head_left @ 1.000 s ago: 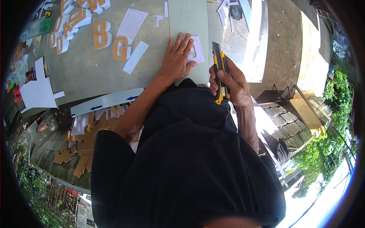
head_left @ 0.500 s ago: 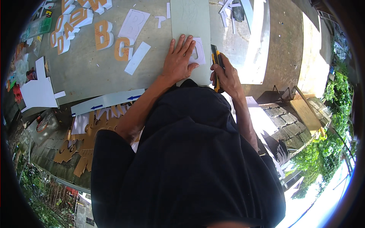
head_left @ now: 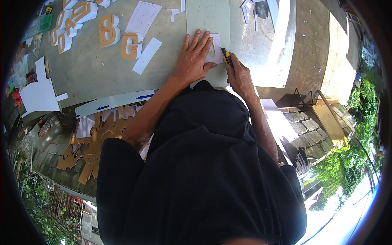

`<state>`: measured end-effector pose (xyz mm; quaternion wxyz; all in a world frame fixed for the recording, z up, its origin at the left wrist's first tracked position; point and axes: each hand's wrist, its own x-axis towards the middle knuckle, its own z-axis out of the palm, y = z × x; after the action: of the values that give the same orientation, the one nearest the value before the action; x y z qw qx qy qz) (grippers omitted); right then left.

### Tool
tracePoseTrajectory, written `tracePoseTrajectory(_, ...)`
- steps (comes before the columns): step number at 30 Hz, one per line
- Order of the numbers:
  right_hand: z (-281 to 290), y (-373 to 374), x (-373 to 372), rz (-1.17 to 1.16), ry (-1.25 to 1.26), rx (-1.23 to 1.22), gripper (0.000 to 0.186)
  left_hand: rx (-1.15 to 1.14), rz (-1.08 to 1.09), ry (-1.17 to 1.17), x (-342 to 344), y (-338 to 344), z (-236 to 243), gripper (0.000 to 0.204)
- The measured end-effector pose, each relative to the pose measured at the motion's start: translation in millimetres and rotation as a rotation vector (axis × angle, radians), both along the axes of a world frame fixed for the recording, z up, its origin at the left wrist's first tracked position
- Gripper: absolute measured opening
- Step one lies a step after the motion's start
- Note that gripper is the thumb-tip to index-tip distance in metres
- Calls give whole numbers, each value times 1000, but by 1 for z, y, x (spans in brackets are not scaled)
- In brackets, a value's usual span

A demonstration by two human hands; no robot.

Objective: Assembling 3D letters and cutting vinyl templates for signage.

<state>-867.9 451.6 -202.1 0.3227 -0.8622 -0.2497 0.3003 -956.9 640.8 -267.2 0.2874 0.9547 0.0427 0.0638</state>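
Note:
A small white sheet (head_left: 218, 58) with a rounded opening cut in it lies on a grey-green board (head_left: 209, 20). My left hand (head_left: 193, 59) rests flat on the board and the sheet's left side, its fingers stretched out and slightly apart. In my right hand (head_left: 241, 77) is a yellow-and-black utility knife (head_left: 228, 58), gripped with its front end pointing away and to the left. The knife's tip is at the sheet's right edge; whether the blade touches it I cannot tell. Part of the sheet is hidden under my left fingers.
Several letter-shaped blocks (head_left: 109, 32) with brown faces and white sides stand on the table (head_left: 98, 77) at left. Near them lie a white sheet with a drawn outline (head_left: 143, 18) and a white strip (head_left: 147, 55). White offcuts (head_left: 246, 11) lie at far right. Cut brown cardboard (head_left: 107, 132) sits below the table.
My right hand has moved up and left with the utility knife, bringing its tip to the white sheet's right edge. The knife has tilted to the left. My left hand stays on the sheet.

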Motion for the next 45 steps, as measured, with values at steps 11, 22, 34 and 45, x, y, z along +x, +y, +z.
tracePoseTrajectory(11, -2, 5, 2, -15, 4, 20, 39, 5, 8, 7, 0, -1, -1, 90)
tracePoseTrajectory(22, -5, 10, -2, 100, -210, -131, 37, 15, 15, 21, 0, -1, -1, 89)
tracePoseTrajectory(34, 0, 20, -8, 150, -314, -244, 34, 25, 29, 2, 1, -1, 1, 85)
tracePoseTrajectory(45, 2, 19, -8, 156, -298, -249, 32, 28, 26, -7, 1, 0, 2, 85)
